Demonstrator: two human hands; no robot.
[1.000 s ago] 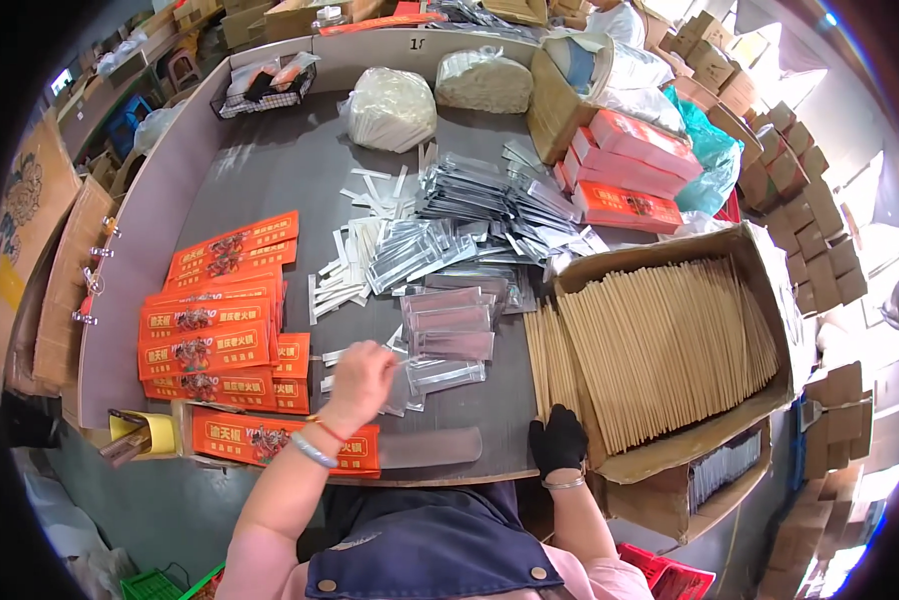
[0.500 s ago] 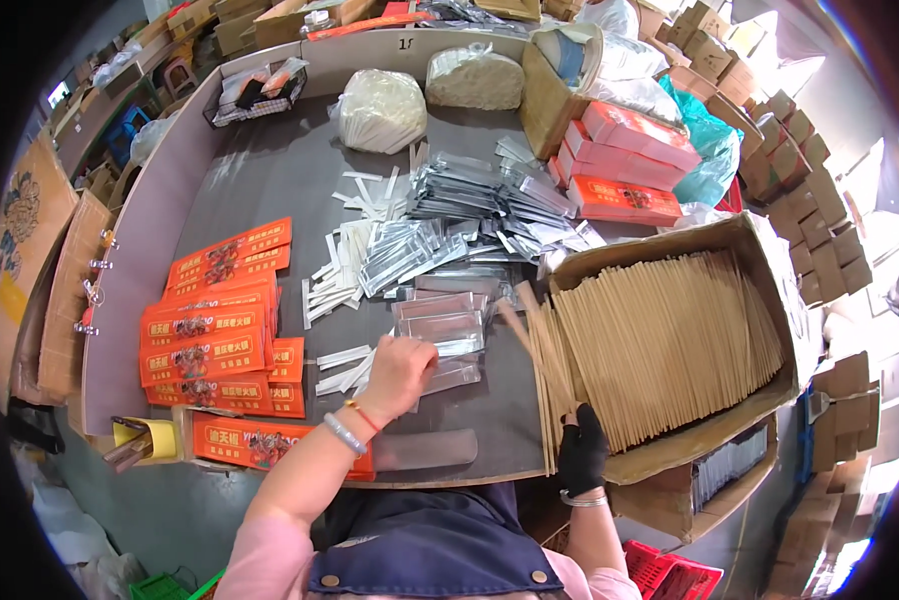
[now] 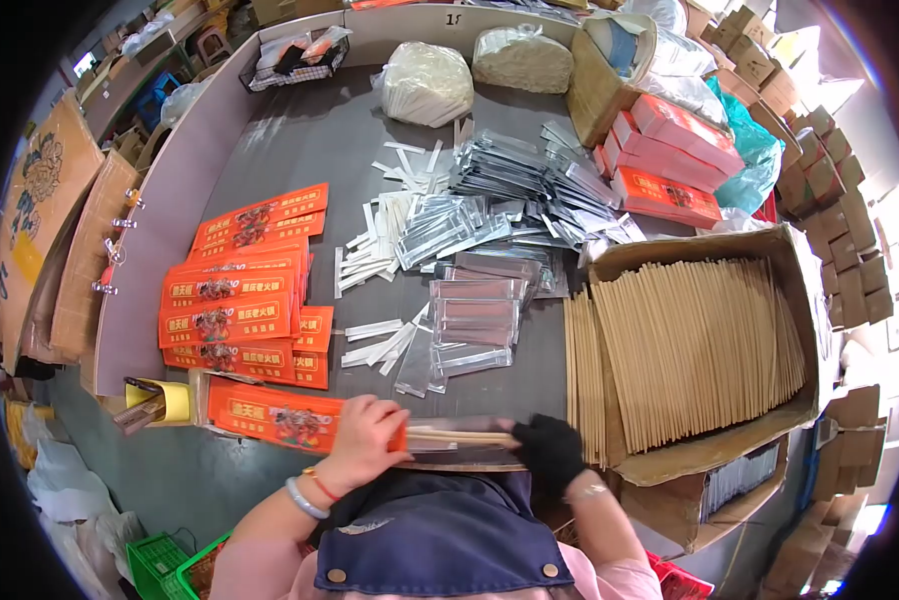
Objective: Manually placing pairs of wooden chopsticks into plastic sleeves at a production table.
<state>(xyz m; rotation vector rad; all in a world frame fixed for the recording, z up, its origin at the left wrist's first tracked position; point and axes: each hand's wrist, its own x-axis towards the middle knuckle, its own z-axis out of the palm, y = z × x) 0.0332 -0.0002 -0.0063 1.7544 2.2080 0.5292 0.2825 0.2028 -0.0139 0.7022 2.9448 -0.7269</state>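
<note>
My left hand [image 3: 368,442] is closed on the right end of a red printed paper sleeve [image 3: 295,420] at the table's front edge. My right hand [image 3: 550,453], in a black fingerless glove, grips the right end of a pair of wooden chopsticks [image 3: 460,436]. Their left ends reach the sleeve's mouth by my left fingers; how far in they go is hidden. A clear plastic strip and something white lie along the chopsticks, blurred. More red sleeves [image 3: 232,290] are piled at the left. Clear-wrapped packets [image 3: 475,310] and white paper-wrapped sticks [image 3: 375,345] lie mid-table.
At the right stands a cardboard box [image 3: 715,460] packed with wooden chopsticks, with loose ones [image 3: 584,380] along its left side. Further back are silvery packets [image 3: 530,180], bundled red sleeves [image 3: 670,195] and bagged white sticks [image 3: 428,82]. A yellow holder [image 3: 174,400] sits at the left edge.
My left hand has come down from the clear packets to the front red sleeve. My right hand has moved left from beside the box, bringing chopsticks to the sleeve. The view has shifted slightly.
</note>
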